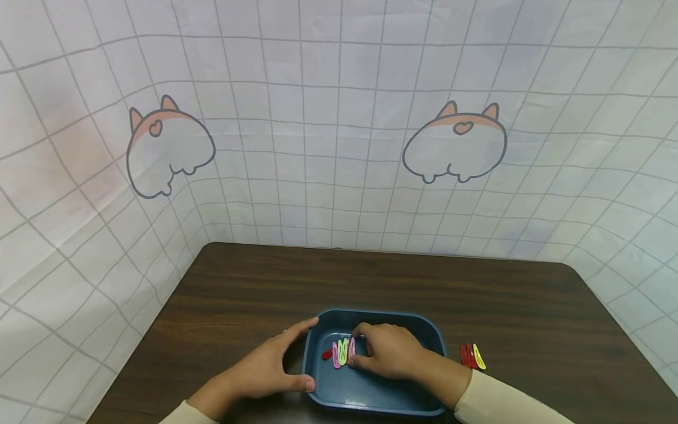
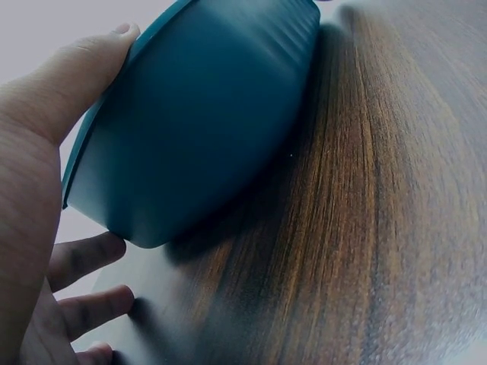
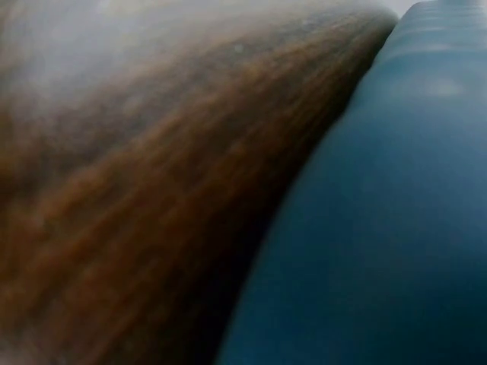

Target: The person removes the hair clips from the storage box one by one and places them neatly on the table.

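A blue plastic tray [image 1: 371, 399] stands on the table before me. My left hand [image 1: 267, 364] lies along its left side, fingers spread, with index fingertip and thumb touching the rim. In the left wrist view the thumb [image 2: 91, 68] rests against the tray's edge [image 2: 190, 129]. Inside the tray, snap hair clips sit in a row: a pink clip [image 1: 336, 355], light green clips [image 1: 343, 351] and a red clip [image 1: 326, 354] lying slanted at the left. At the row's right end, my right hand [image 1: 389, 351] pinches a pink hair clip [image 1: 352, 346] between thumb and index finger.
To the right of the tray, red hair clips [image 1: 468, 355] and a yellow hair clip [image 1: 479, 357] lie side by side on the dark wooden table [image 1: 254, 282]. A white grid-patterned cloth [image 1: 328, 147] hangs behind and at both sides. The right wrist view is blurred, showing the tray's outer wall [image 3: 380, 228].
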Demonstrator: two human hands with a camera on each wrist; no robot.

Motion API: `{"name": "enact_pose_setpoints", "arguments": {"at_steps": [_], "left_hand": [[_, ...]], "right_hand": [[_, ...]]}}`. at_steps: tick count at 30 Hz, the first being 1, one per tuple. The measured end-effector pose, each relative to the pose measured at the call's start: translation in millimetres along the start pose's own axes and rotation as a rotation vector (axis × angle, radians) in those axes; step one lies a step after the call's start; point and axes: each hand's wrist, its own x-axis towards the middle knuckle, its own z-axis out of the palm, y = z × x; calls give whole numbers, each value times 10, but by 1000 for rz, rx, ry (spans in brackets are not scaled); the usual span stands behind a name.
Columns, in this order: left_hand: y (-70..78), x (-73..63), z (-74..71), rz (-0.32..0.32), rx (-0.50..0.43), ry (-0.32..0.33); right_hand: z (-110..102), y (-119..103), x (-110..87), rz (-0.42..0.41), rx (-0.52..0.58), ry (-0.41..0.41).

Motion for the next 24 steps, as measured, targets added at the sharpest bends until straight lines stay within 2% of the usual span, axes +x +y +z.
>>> {"name": "enact_pose_setpoints", "arguments": {"at_steps": [24], "left_hand": [[-11,19,2,-28,0,-9]], "right_hand": [[-46,-25,-14,9,-9,-19]]}}
